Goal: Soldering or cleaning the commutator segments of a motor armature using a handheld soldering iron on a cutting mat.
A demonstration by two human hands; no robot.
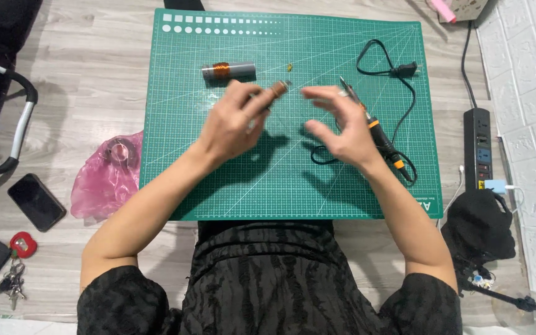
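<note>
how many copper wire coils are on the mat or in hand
2: one wound on the grey tube lying at the mat's far side, one on the small piece in the left hand. None seem hidden.

Motion-blurred right hand (341,127) fingers, soldering iron (376,133) partly hidden behind.

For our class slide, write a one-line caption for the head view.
Left hand holds a copper-wound coil over a green cutting mat; open right hand above a soldering iron.
</note>
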